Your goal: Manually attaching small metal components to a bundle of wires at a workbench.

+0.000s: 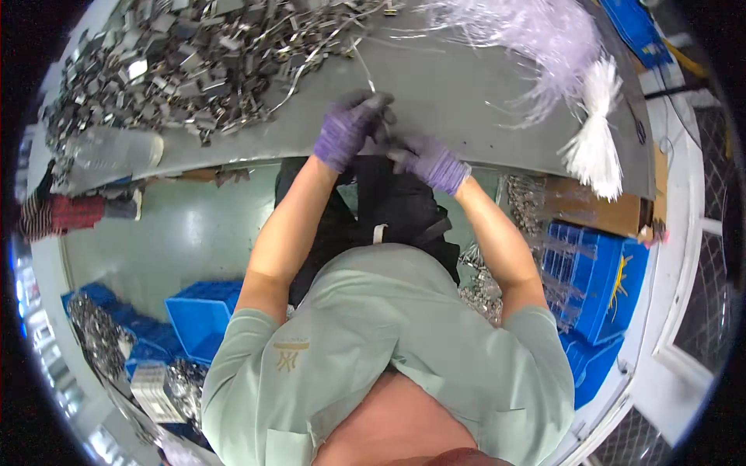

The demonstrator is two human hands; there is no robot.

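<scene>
My left hand point(350, 128), in a purple knit glove with dark fingertips, is closed at the near part of the grey table. From its fingertips a thin light cord point(364, 66) runs up toward the heap of small metal parts point(179, 70). My right hand point(431, 163), gloved alike, is just right of the left at the table's near edge. Its fingers are pinched together toward the left hand, around something small and dark that blur hides. More light cords trail out of the heap's right side.
A clear plastic bottle point(116, 149) lies at the table's left. To the right are a pile of pale translucent strands point(544, 46) and a bundle of white ties point(597, 128). Blue crates point(203, 314) stand on the floor. Another person point(74, 213) is at far left.
</scene>
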